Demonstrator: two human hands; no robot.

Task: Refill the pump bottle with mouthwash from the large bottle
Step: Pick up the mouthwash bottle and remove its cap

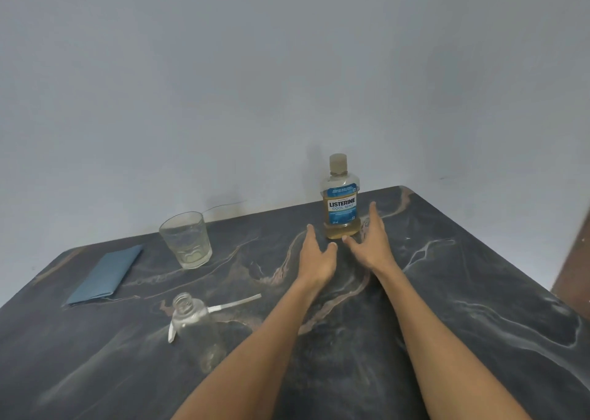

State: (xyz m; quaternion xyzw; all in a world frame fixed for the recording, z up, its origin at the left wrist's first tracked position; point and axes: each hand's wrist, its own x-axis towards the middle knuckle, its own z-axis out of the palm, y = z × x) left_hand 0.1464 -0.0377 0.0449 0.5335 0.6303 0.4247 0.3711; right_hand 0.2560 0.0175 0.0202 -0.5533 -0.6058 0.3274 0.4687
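Both hands are reaching, fingers spread wide and holding nothing, toward the capped mouthwash bottle [341, 202]: left hand [316, 256] just short of it, right hand [370, 240] beside its base. The uncapped pump bottle [194, 327] is standing well nearer than the mouthwash bottle, to its left.

The large bottle [341, 204] has a blue label. It says "LISTERINE" in big letters and "COOL MINT" under that. The smaller words are too tiny to read.

Two bare forearms enter from the lower edge, with no sleeves on either. The left hand [314, 258] and the right hand [372, 242] wear no gloves, and both wrists are bare. The visible thumbnails are short and unpainted. The arms are slender.
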